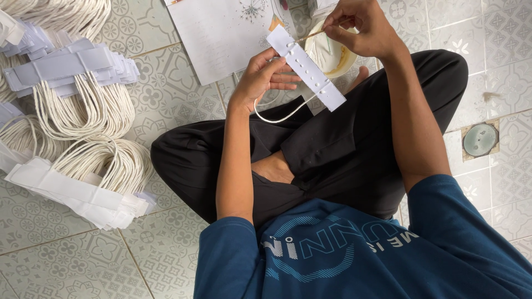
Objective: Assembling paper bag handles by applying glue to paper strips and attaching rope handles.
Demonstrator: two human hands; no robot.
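My left hand (265, 76) holds a white paper strip (306, 67) dotted with small blobs of glue, with a loop of white cord (280, 118) hanging from under it. My right hand (363, 27) pinches a thin wooden stick (310, 35) whose tip touches the upper end of the strip. Behind the strip sits a pale bowl (332, 52) holding whitish glue. I sit cross-legged in black trousers on a tiled floor.
Stacks of finished white strips with cord loops (83, 111) lie on the floor at the left. A large white paper sheet (221, 33) lies ahead near the bowl. A round metal floor drain (480, 139) is at the right.
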